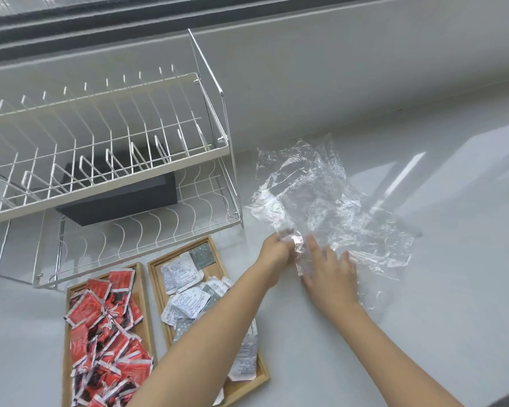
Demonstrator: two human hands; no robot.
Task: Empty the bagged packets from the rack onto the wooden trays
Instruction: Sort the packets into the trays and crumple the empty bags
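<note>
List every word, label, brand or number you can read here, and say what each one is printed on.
None can be read for certain.
White packets in the right wooden tray: dense small print, too blurred to read.
Grey-green packet in the same tray: larger white lettering, blurred, not legible.
Red packets in the left wooden tray: faint white text, too small.
Clear plastic bags, rack: no text visible.

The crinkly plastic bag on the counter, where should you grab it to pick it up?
Pinch the plastic bag at its near corner, where the left hand already bunches it, coming from above on the tray side. The bag lies flat and empty, so the middle gives nothing to pinch, while that gathered, wrinkled corner stands up a little. The right hand rests flat on it.
</note>
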